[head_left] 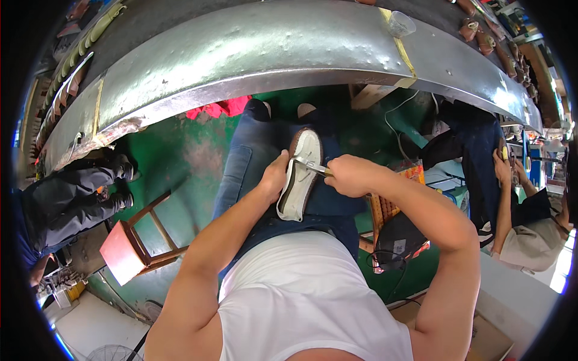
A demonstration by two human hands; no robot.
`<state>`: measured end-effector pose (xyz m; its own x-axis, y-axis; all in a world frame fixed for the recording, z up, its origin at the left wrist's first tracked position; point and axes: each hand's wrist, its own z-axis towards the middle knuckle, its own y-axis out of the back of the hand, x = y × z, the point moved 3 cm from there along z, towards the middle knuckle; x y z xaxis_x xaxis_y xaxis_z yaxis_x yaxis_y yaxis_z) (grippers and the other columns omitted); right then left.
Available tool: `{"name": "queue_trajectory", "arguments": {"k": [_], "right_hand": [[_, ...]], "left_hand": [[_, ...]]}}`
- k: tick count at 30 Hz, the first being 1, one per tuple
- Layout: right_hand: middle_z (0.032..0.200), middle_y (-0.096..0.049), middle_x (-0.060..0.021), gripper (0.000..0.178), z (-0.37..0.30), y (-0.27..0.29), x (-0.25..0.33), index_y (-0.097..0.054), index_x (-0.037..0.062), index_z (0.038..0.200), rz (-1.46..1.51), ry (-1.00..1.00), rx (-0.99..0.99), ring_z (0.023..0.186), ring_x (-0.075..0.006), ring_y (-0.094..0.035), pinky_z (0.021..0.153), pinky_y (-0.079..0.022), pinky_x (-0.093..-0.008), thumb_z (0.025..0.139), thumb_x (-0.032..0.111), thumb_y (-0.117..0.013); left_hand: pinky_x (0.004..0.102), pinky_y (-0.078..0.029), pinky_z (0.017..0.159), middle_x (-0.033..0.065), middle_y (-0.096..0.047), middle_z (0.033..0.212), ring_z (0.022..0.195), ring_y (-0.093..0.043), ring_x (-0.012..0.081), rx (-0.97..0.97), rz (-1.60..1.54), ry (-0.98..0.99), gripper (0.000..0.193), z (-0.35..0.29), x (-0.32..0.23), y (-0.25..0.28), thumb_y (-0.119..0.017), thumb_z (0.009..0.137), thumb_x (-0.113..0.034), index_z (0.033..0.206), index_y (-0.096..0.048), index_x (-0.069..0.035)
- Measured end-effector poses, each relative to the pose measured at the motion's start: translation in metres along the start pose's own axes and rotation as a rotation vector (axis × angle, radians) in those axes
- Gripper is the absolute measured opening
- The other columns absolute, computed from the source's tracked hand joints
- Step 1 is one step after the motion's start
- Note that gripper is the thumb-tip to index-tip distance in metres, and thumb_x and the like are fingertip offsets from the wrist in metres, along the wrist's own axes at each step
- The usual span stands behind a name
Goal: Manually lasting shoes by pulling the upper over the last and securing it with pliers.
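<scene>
A white shoe (294, 194) with a brown rim round its toe lies lengthwise over my lap, toe pointing away from me. My left hand (276, 175) is closed on the shoe's left side, fingers partly hidden behind it. In my closed right hand (351, 175) is a slim metal hand tool (310, 165), its grip covered by my fingers. The tool's metal end reaches leftward across the middle of the shoe and touches it; its exact kind is not clear. My legs in blue trousers (236, 174) are under the shoe.
A long metal-faced bench (253, 51) curves across the front, with a clear plastic cup (401, 24) on it. A wooden stool (129, 249) stands at left near another person's legs (72, 201). At right are a dark bag (402, 239) and a co-worker's hands (504, 165).
</scene>
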<state>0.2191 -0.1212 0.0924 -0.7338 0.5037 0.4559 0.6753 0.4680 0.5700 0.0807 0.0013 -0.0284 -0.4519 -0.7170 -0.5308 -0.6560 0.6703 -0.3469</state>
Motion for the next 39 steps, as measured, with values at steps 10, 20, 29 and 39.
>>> {"name": "queue_trajectory", "arguments": {"k": [10,20,29,39], "right_hand": [[0.089,-0.066,-0.0277,0.035,0.013,-0.047,-0.004,-0.063,-0.0047,0.092,0.34,-0.037,-0.235,0.09,-0.0441,-0.064,0.082,-0.05,-0.0494,0.094,0.03,-0.058],[0.069,-0.063,-0.0109,0.036,0.004,-0.049,-0.008,-0.059,-0.0016,0.085,0.741,-0.156,-0.002,0.056,-0.0185,-0.062,0.048,-0.05,-0.0333,0.096,0.033,-0.059],[0.072,-0.063,-0.0069,0.028,0.032,-0.103,-0.023,-0.06,0.0023,0.089,1.401,-0.039,0.003,0.057,-0.0097,-0.059,0.046,-0.043,-0.0213,0.098,0.028,-0.059],[0.112,-0.066,-0.019,0.041,-0.002,-0.05,-0.079,-0.056,-0.0062,0.12,1.229,0.012,0.318,0.093,-0.0237,-0.07,0.064,-0.061,-0.0316,0.094,0.024,-0.064]], "left_hand": [[0.0356,-0.045,0.102,0.0077,-0.056,0.128,0.117,-0.055,0.0182,0.317,-0.154,-0.19,0.061,-0.002,-0.005,0.013,-0.06,0.097,-0.041,0.143,-0.039,-0.006],[0.0334,-0.044,0.102,0.0078,-0.057,0.128,0.117,-0.055,0.0173,0.229,-0.029,-0.257,0.067,0.003,-0.005,0.009,-0.067,0.094,-0.038,0.145,-0.039,-0.005],[0.0328,-0.051,0.09,0.0063,-0.063,0.116,0.103,-0.061,0.0158,0.18,-0.025,-0.22,0.054,0.007,-0.013,0.002,-0.071,0.092,-0.032,0.134,-0.049,-0.006],[0.0332,-0.05,0.091,0.01,-0.064,0.115,0.102,-0.063,0.0178,0.017,0.25,-0.207,0.047,0.01,-0.026,-0.005,-0.068,0.092,-0.021,0.129,-0.05,0.0]]}}
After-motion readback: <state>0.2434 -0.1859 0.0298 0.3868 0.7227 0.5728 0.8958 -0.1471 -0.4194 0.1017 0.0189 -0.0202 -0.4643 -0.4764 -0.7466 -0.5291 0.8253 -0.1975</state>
